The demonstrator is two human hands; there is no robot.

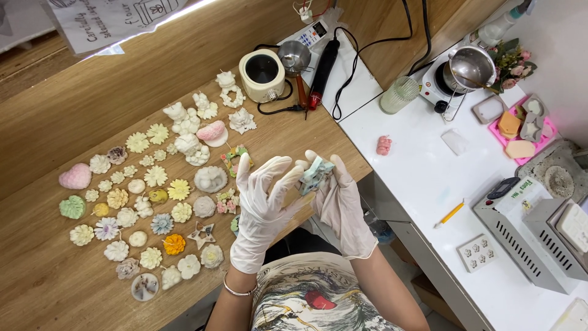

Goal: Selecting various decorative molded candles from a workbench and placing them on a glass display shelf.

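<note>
1. Both gloved hands are raised over the wooden table's (pixel 73 110) front edge; right hand (pixel 340 202) is closed on a small pale-blue mould (pixel 315 173), left hand (pixel 263 205) is open, fingers spread, just beside it.
2. Step judged: mould being flexed or inspected, mid-handling.
3. Next move likely needs left fingertips pinching the mould's free edge.
4. Flower candles (pixel 156 211) lie across the table's left part; melting pot (pixel 262 75) sits near its back right corner.
</note>
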